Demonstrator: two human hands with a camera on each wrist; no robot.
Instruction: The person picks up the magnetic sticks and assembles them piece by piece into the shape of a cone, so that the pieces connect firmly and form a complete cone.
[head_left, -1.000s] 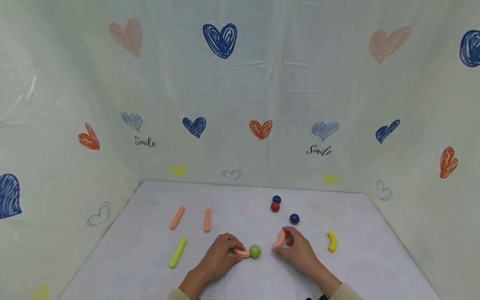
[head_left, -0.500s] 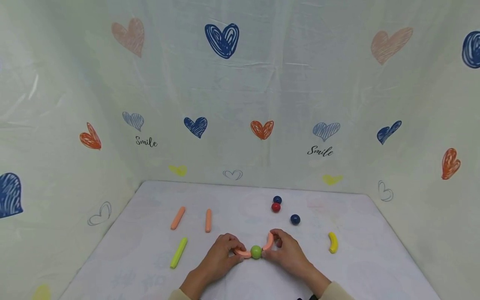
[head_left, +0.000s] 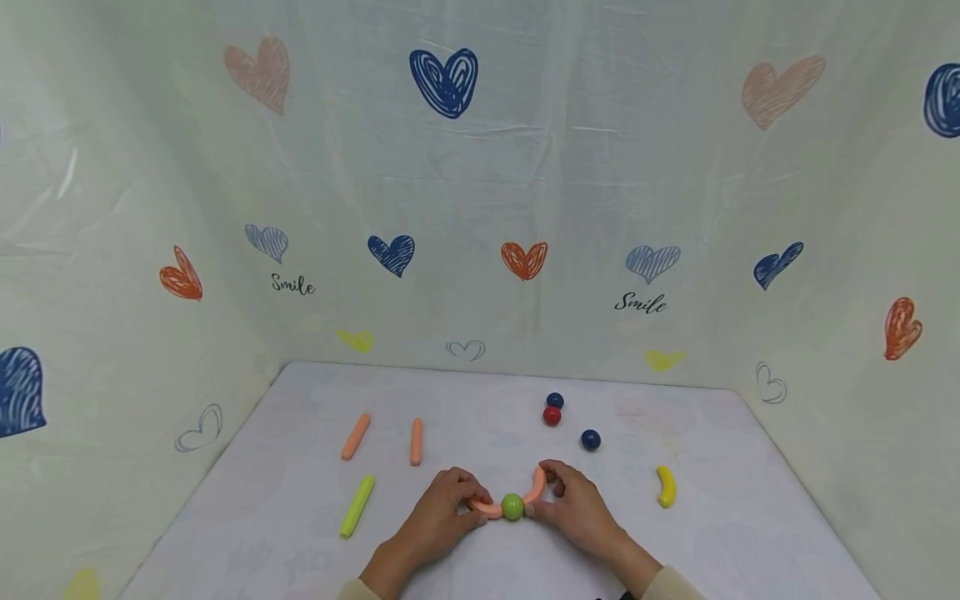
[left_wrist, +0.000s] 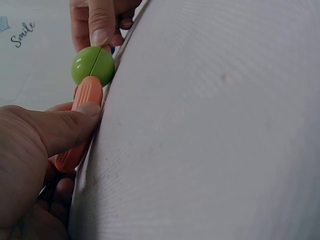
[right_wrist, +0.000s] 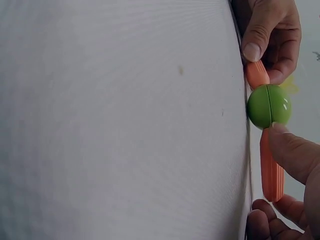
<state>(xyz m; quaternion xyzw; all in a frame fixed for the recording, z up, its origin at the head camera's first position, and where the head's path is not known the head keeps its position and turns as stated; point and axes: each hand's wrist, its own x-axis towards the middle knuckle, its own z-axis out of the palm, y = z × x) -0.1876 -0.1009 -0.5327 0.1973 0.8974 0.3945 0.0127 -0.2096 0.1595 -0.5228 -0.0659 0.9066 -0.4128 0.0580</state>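
Observation:
Between my two hands lies a glossy green ball (head_left: 513, 507) with a thin seam, seen closely in the left wrist view. My left hand (head_left: 442, 515) pinches a curved orange stick (left_wrist: 72, 156), grooved along its length, whose end meets the ball's left side. On the other side, my right hand (head_left: 583, 510) holds a second curved orange stick (right_wrist: 272, 172) between thumb and fingers, its near end against the ball. That right stick bends up and away in the head view. The right thumb tip is right at the ball's edge.
Two straight orange sticks (head_left: 416, 442) and a yellow-green stick (head_left: 357, 506) lie to the left on the white table (head_left: 262, 483). Behind the right hand are a red ball (head_left: 552, 416) touching a blue one (head_left: 555, 401), plus another blue ball (head_left: 591, 440). A curved yellow stick (head_left: 666, 486) is farther right.
My right hand has moved left with its curved orange stick, bringing it from apart to against the green ball. The left hand has stayed in place with its stick.

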